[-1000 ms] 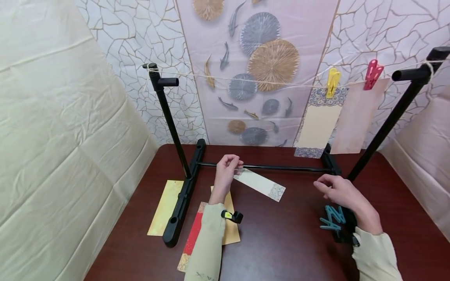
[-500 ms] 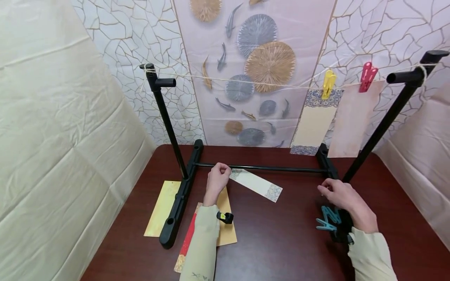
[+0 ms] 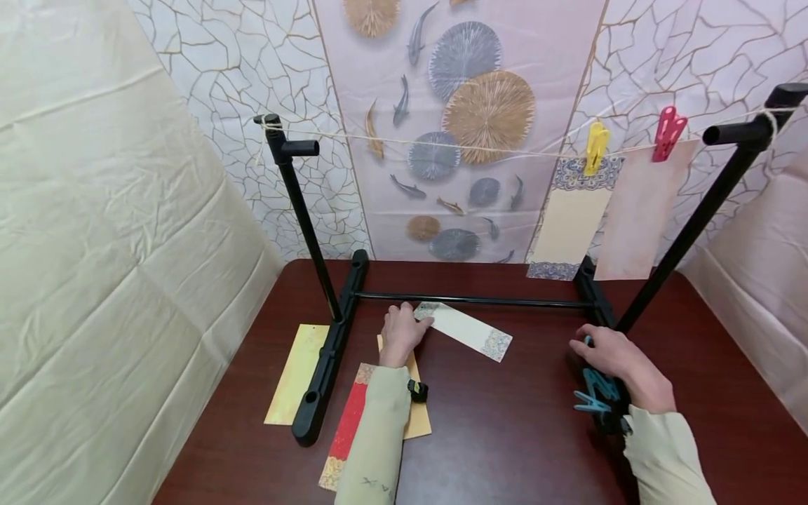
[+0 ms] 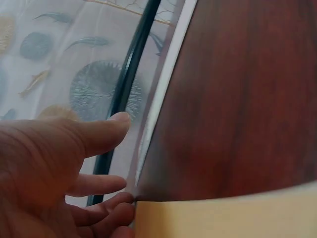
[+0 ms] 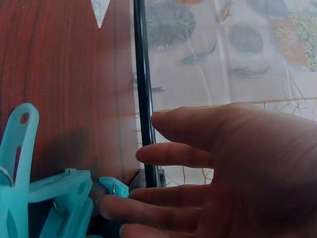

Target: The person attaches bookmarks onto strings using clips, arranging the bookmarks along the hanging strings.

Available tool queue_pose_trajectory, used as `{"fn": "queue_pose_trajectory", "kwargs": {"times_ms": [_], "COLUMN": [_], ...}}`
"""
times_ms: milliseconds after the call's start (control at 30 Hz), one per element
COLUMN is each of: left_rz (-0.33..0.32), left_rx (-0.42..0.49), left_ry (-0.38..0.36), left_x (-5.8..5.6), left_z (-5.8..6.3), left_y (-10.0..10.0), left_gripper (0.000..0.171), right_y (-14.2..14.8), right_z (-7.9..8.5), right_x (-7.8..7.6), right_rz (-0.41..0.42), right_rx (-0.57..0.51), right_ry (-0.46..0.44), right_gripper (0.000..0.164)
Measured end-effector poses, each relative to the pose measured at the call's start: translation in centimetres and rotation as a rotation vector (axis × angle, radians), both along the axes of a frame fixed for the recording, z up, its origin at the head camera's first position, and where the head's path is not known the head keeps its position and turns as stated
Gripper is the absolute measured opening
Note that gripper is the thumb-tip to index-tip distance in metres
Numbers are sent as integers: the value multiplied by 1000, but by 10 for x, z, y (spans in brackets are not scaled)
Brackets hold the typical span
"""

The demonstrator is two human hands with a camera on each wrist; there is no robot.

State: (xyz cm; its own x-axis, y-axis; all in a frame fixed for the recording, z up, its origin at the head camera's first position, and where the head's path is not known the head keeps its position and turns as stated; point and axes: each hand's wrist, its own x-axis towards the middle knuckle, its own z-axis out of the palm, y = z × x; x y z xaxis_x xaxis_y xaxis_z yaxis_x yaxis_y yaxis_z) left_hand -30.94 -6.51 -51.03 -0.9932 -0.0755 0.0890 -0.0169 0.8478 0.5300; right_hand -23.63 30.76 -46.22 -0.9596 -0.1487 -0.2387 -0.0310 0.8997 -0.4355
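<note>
A pale card with patterned ends [image 3: 467, 330] lies slantwise on the table. My left hand [image 3: 402, 330] is at its left end, fingers forward and thumb spread to the side. In the left wrist view, thumb and fingers stand apart with the card's edge just beyond the fingertips. My right hand [image 3: 609, 351] hovers low over the teal clothespins [image 3: 593, 393] at the right. The right wrist view shows its thumb and fingers [image 5: 171, 154] apart, with one small teal clothespin [image 5: 115, 187] right at the fingertips.
A cord [image 3: 404, 142] runs between two black posts. A yellow clothespin [image 3: 596, 149] and a red one [image 3: 669, 133] hold cards at its right. A yellow card [image 3: 297, 375], a red card [image 3: 350, 421] and a tan card [image 3: 418, 414] lie at left. A black bar [image 3: 480, 301] crosses behind.
My left hand has come down at the card's left end, its thumb spreading from the fingers. My right hand has lowered slightly toward the clothespins. The card has stayed put.
</note>
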Motion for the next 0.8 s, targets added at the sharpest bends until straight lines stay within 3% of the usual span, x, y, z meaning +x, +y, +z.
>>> {"fn": "queue_pose_trajectory", "kwargs": {"times_ms": [200,333,533,800], "left_rz": [53,66,61,40], "left_rx": [-48,-53,-86,-84], "left_ry": [-7,-21,-40,-53], "left_x": [0,0,-1,-3], "left_z": [-4,-6,-6,-3], "left_y": [4,7,11,14], "left_gripper": [43,43,51,49], "right_y": [-1,-4,-4,-2], "right_z": [0,-1,0,0], "right_x": [0,0,-2,-2], "right_rz": [-9,2,6,14], "right_rx": [-13,19,84,55], "right_ry": [-44,-28,-17,-26], "right_gripper": [65,62,57,46]}}
